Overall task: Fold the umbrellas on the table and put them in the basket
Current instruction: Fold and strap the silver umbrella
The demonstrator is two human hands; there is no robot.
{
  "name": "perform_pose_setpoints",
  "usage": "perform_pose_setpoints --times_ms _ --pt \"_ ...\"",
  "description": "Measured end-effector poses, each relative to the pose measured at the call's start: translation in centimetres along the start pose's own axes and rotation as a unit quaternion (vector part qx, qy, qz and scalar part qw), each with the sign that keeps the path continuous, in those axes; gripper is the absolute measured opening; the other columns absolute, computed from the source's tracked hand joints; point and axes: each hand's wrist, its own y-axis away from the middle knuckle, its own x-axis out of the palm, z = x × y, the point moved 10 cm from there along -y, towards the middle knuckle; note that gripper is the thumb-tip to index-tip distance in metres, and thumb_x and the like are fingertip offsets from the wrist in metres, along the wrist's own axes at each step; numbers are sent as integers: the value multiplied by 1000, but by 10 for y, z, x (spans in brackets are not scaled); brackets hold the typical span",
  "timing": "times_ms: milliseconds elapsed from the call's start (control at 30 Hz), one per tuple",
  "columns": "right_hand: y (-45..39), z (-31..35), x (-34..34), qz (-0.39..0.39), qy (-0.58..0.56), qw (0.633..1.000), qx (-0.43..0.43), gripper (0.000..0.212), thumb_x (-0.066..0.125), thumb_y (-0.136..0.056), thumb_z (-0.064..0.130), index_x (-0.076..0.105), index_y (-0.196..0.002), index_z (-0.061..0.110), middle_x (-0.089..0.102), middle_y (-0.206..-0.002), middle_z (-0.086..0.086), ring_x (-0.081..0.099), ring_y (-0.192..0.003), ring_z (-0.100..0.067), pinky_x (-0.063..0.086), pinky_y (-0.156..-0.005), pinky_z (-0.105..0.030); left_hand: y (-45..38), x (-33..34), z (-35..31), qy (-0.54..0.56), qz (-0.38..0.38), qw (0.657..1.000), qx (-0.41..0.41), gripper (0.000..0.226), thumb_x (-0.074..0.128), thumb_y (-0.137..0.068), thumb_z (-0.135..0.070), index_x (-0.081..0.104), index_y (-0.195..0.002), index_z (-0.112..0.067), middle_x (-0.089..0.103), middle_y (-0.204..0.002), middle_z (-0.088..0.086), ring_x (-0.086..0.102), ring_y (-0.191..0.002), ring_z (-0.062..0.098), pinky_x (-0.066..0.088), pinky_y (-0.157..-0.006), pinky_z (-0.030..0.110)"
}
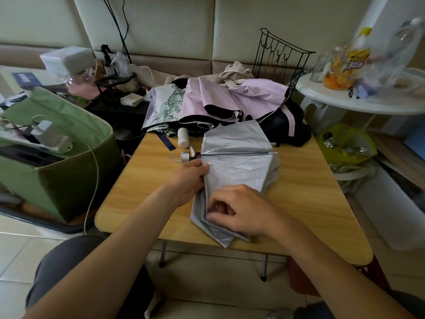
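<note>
fingers (213, 207) of the right hand (241, 210) curl in and pinch a fold of the silver umbrella (236, 162) near its lower edge. left hand (190, 180) grips the same fabric at its left side, just below the white handle (187, 156). this umbrella lies half collapsed in the middle of the wooden counter (310, 196). behind it, a lilac umbrella (220, 97) and a flower-printed umbrella (162, 107) lie heaped at the far edge. green basket (66, 157) stands on the floor, left of the counter.
</note>
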Motion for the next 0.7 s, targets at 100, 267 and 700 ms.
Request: perform_pose_setpoints --times_ms 100,267,700 --pt "1 2 -38 -184 -53 981 -3 15 59 -101 37 65 -106 24 59 -98 11 58 -86 -7 52 -73 -33 4 3 -3 -26 0 1000 3 21 47 -106 -2 63 -118 4 70 -89 13 68 -68 17 56 -55 24" --pt "-11 -29 -18 -117 146 980 70 64 66 -93 46 46 -150 27 35 -156 -1 31 -142 -24 28 -115 -47 0 -4 -6 -56 -13 998 15 21 52 -102 -3 68 -114 5 70 -103 25 65 -94 36 57 -83 43" --pt "-12 -68 14 -26 96 988 120 102 33 -75 87 30 -159 28 20 -168 5 18 -154 -19 16 -124 -44 49 19 1 -734 32 629 257 69 11 -100 -48 20 -162 -21 21 -168 -4 10 -157 17 21 -124 49"
